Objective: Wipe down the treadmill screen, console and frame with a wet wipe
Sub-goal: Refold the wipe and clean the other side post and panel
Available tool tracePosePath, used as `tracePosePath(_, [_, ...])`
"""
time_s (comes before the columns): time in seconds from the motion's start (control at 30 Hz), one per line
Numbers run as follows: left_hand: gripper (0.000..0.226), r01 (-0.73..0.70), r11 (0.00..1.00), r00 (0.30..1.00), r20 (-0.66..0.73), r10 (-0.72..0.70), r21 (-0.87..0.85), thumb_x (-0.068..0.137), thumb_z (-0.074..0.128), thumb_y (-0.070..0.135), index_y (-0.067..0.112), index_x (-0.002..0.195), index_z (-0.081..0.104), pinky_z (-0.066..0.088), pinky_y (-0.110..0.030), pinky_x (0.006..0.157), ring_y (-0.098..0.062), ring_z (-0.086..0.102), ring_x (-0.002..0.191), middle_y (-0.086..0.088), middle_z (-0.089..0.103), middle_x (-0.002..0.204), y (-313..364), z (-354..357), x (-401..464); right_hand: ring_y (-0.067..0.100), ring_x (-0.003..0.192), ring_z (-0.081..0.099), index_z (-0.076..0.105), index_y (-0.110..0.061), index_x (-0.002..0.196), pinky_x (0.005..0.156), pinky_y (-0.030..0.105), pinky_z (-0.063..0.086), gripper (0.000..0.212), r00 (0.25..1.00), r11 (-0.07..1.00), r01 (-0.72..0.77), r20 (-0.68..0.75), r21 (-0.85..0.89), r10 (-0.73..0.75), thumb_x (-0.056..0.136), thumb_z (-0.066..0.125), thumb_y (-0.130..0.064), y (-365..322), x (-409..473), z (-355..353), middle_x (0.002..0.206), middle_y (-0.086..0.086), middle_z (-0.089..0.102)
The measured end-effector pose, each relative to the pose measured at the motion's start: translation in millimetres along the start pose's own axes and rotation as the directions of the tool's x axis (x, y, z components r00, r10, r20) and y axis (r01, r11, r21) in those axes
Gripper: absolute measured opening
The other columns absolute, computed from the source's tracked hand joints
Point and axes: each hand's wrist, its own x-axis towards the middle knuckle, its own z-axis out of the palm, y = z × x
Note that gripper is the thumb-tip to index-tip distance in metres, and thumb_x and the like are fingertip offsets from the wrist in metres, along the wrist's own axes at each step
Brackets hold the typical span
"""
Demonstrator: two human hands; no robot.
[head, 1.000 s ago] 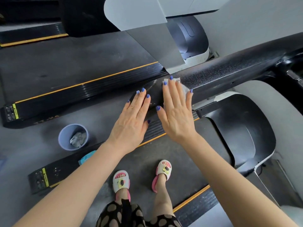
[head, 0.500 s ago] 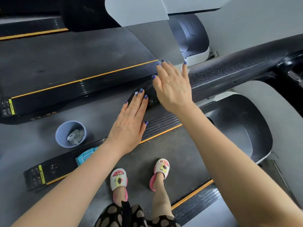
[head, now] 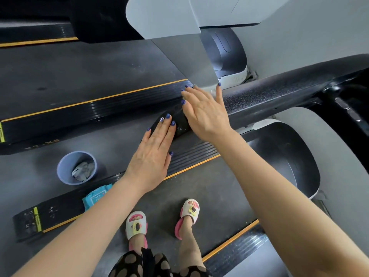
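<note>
Now our left hand (head: 153, 154) lies flat, fingers straight, on the black handrail (head: 279, 92) end at frame centre. Our right hand (head: 205, 112) presses spread over it; the wet wipe is hidden beneath. Lower left sit a blue cup (head: 76, 167) holding crumpled wipes and a wipes packet (head: 95, 196).

Dark grey floor (head: 24, 172) lay left of the fingers, bearing a lavender bin (head: 76, 167) of crumpled wipes. Beyond the fingertips stood a neighbouring treadmill (head: 83, 76) and pale grey wall (head: 299, 37).
</note>
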Motion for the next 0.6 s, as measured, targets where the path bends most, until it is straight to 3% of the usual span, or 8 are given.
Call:
tracePosePath(0.07, [0.075,0.003,1.0,1.0,0.002,-0.003,0.005,0.099,0.051,0.018,0.005,0.159,0.007,0.018,-0.044,0.123,-0.024,0.008,0.155,-0.01,0.0,0.169,1,0,-1,0.016,0.135,0.046,0.064,-0.02,0.119,0.121,0.055,-0.001,0.053,0.998,0.999,-0.052,-0.024,0.009,0.052,0.102,0.016,-0.034,-6,9,1,0.13,-0.004,0.064])
tracePosePath(0.1, [0.076,0.013,1.0,1.0,0.005,-0.013,0.002,0.099,0.051,0.018,0.006,0.159,0.005,0.018,-0.044,0.123,-0.024,0.008,0.155,-0.009,0.0,0.169,2,0,-2,0.018,0.134,0.047,0.063,-0.019,0.12,0.122,0.055,0.001,0.054,0.997,0.999,-0.051,-0.049,0.011,0.052,0.1,0.015,-0.034,-8,7,2,0.129,-0.003,0.064])
tracePosePath(0.2, [0.081,0.048,0.998,0.999,0.008,-0.048,-0.027,0.098,0.056,0.016,0.007,0.158,0.003,0.017,-0.042,0.124,-0.022,0.006,0.155,-0.008,-0.002,0.169,3,3,-6,0.022,0.148,0.029,0.045,-0.013,0.147,0.12,0.056,0.004,0.054,0.997,0.999,0.036,-0.068,0.021,-0.034,0.103,0.023,-0.034,-7,-21,7,0.156,0.003,0.042])
tracePosePath(0.37, [0.081,0.053,0.997,0.998,-0.021,-0.054,-0.053,0.095,0.061,0.013,0.006,0.158,0.01,0.019,-0.043,0.123,-0.023,0.012,0.155,-0.008,0.001,0.169,4,6,-7,0.024,0.154,0.015,0.03,-0.013,0.157,0.118,0.059,0.011,0.057,0.978,0.979,0.206,-0.034,0.006,-0.206,0.105,0.025,-0.036,3,-70,13,0.166,0.007,0.018])
tracePosePath(0.5, [0.073,0.035,0.991,0.994,-0.102,-0.048,-0.129,0.093,0.06,0.002,0.002,0.156,0.024,0.024,-0.047,0.122,-0.025,0.021,0.153,-0.012,0.015,0.167,3,1,-6,0.015,0.154,0.011,0.025,-0.017,0.159,0.121,0.057,-0.002,0.062,0.977,0.979,0.2,0.073,0.032,-0.202,0.105,0.012,-0.044,2,-49,-4,0.167,-0.002,0.017])
tracePosePath(0.6, [0.065,0.062,0.966,0.979,-0.175,-0.108,-0.252,0.096,0.049,-0.001,0.001,0.156,0.024,0.02,-0.047,0.123,-0.025,0.02,0.153,-0.013,0.018,0.166,13,-5,0,-0.002,0.15,0.012,0.016,-0.017,0.16,0.12,0.047,-0.017,0.065,0.976,0.937,0.127,0.13,0.324,-0.177,0.104,0.005,-0.047,2,-30,-20,0.164,-0.016,0.015])
